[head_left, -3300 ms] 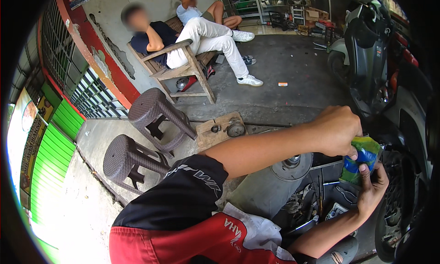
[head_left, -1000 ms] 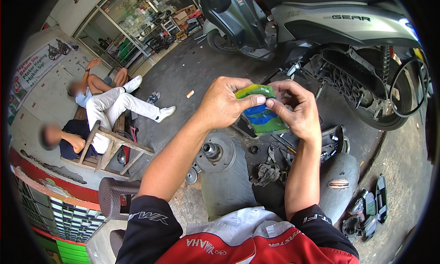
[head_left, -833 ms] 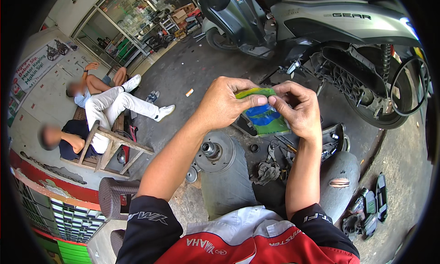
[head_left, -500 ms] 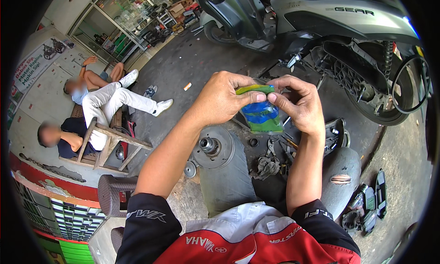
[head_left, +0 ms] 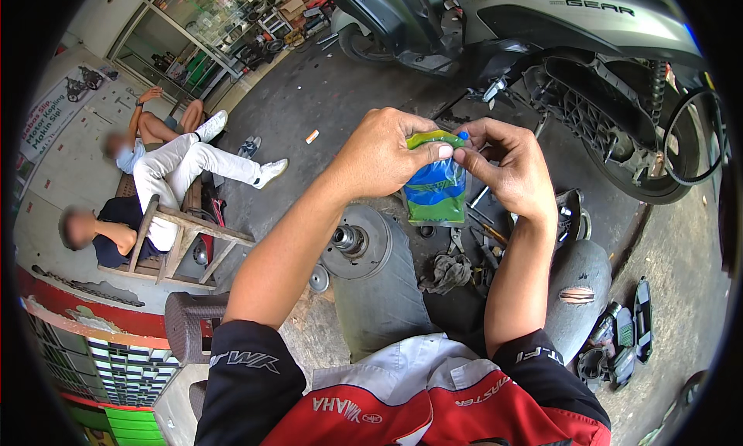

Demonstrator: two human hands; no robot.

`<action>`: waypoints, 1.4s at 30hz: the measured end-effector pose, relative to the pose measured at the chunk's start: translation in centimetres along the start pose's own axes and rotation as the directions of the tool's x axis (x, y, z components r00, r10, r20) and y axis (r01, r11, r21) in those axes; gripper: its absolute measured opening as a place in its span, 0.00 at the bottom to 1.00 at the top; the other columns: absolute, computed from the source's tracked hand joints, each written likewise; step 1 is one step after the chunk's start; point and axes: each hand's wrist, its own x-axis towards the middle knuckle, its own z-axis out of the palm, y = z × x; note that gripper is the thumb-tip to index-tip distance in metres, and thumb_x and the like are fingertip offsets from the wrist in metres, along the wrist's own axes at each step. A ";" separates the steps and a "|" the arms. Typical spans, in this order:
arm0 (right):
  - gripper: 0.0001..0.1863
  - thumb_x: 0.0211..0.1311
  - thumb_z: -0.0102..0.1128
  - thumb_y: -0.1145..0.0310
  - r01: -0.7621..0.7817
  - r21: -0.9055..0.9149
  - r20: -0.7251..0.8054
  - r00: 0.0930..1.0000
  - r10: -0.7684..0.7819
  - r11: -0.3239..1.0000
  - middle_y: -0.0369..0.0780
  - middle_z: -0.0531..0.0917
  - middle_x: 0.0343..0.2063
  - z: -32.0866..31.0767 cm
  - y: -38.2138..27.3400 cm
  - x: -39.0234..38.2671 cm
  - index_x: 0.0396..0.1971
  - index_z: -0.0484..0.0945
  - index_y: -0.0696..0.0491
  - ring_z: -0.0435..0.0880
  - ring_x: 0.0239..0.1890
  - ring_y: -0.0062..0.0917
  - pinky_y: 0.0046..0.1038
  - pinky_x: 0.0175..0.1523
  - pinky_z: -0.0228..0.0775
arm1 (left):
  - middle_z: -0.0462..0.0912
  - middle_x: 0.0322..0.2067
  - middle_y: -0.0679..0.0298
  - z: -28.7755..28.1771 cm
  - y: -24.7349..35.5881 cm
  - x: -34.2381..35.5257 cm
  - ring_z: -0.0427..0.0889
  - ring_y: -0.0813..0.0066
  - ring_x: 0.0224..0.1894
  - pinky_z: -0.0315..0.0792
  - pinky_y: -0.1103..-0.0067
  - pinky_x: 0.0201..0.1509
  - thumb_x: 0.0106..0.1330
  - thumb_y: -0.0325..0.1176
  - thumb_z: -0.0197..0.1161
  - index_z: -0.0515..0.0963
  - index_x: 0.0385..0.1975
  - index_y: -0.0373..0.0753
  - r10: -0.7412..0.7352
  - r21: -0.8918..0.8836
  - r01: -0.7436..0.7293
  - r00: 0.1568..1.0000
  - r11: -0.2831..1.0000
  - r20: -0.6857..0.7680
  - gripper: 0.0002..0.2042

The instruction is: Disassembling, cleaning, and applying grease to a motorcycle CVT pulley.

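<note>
A green and blue plastic sachet [head_left: 436, 202] hangs in front of me, its yellow-green top edge uppermost. My left hand [head_left: 387, 153] pinches that top edge between thumb and curled fingers. At the upper right corner, the thumb and fingers of my right hand [head_left: 507, 164] close on the sachet beside a small blue tip [head_left: 464, 135]. Below, a round metal disc with a raised threaded-looking hub [head_left: 360, 249] rests by my left leg. A crumpled grey rag [head_left: 449, 273] and pliers [head_left: 457, 241] lie on the ground under my hands.
A grey scooter [head_left: 573, 24] stands ahead on the right, its rear drive side exposed and a black belt loop [head_left: 689, 184] hanging there. Removed parts [head_left: 611, 349] lie right of my knee. Two people sit at a wooden bench [head_left: 186, 233] on the left, near a brown stool [head_left: 183, 326].
The sachet has tilted and shows more of its front, with its lower part moved slightly left. More of the blue tip shows beside my right fingers.
</note>
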 end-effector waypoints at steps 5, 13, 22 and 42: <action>0.07 0.60 0.71 0.76 -0.113 0.088 0.007 0.994 0.112 0.990 0.32 0.83 0.23 0.2 0.6 0.5 0.37 0.85 0.61 0.76 0.25 0.11 0.19 0.31 0.68 | 0.88 0.26 0.60 0.3 -1.0 0.9 0.83 0.80 0.30 0.77 0.76 0.38 0.66 0.41 0.73 0.88 0.39 0.33 -0.071 -0.036 0.072 0.997 0.997 0.019 0.15; 0.04 0.60 0.68 0.77 -0.186 0.211 0.031 0.983 0.183 0.960 0.32 0.83 0.23 0.3 2.9 1.1 0.35 0.85 0.60 0.77 0.23 0.13 0.20 0.30 0.66 | 0.90 0.33 0.63 1.9 -3.8 2.2 0.83 0.82 0.35 0.76 0.80 0.44 0.66 0.39 0.73 0.88 0.41 0.30 -0.151 -0.380 0.184 0.982 0.906 0.114 0.15; 0.08 0.57 0.67 0.78 -0.239 0.305 0.015 0.969 0.246 0.922 0.33 0.85 0.27 0.6 8.5 1.8 0.38 0.84 0.56 0.78 0.27 0.15 0.20 0.33 0.67 | 0.89 0.45 0.61 3.9 -9.1 2.7 0.83 0.77 0.50 0.74 0.78 0.56 0.66 0.45 0.73 0.84 0.53 0.34 -0.241 -0.318 0.300 0.947 0.900 0.212 0.23; 0.61 0.40 0.85 0.41 -0.897 -0.212 -0.831 0.373 0.412 0.387 0.55 0.78 0.63 -4.6 41.4 -12.0 0.69 0.65 0.62 0.78 0.65 0.48 0.40 0.69 0.69 | 0.84 0.24 0.62 10.5 -32.5 -37.3 0.84 0.68 0.27 0.75 0.70 0.34 0.70 0.43 0.64 0.84 0.27 0.37 -0.755 -0.108 0.781 0.543 0.615 -0.366 0.16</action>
